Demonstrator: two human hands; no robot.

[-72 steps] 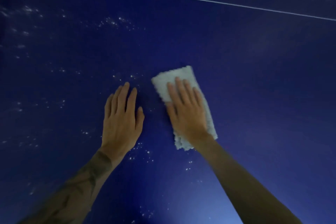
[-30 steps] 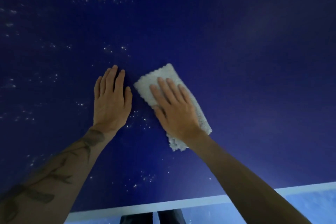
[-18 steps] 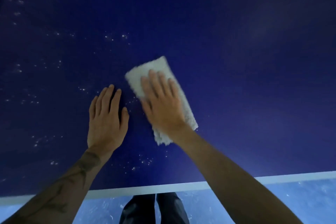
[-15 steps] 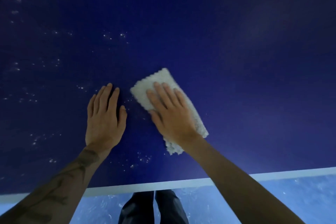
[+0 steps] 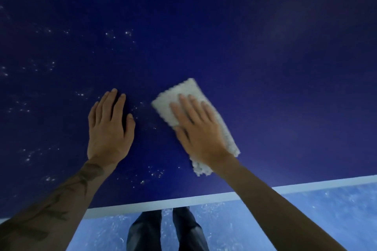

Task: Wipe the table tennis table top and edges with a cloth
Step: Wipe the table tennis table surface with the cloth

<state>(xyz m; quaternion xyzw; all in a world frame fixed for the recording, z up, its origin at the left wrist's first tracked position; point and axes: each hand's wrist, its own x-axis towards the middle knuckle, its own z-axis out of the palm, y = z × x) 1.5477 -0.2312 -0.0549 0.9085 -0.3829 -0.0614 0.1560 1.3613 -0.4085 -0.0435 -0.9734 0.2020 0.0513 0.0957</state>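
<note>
Pale specks [image 5: 126,33] dot the left half of the dark blue table [image 5: 275,63], in loose clusters from the far left corner down to the near edge. A tattooed forearm [image 5: 61,199] reaches in from the near left. The left grip [image 5: 110,132], a bare hand, lies flat on the table, palm down, its fingers [image 5: 114,104] straight and close together, holding nothing.

Just right of it, with a strip of bare table between, lies the cloth [image 5: 183,93]. It is folded into a long rectangle, angled so that its far end leans left and its near end points right. The right grip [image 5: 200,134] presses down on the middle of it, palm flat, its fingers [image 5: 190,108] straight and slightly spread, not curled round the fabric. The far end of the cloth shows beyond the fingertips, its right edge runs out beside the hand, and its near corner sticks out under the wrist. The cloth is white and nubbly, with a scalloped, fuzzy border; its far right edge looks smeared.

The right half of the table is nearly free of specks. A white line [image 5: 183,201] runs along the near edge of the table. Below it are a mottled light blue floor [image 5: 306,214] and the person's dark trouser legs [image 5: 146,230].
</note>
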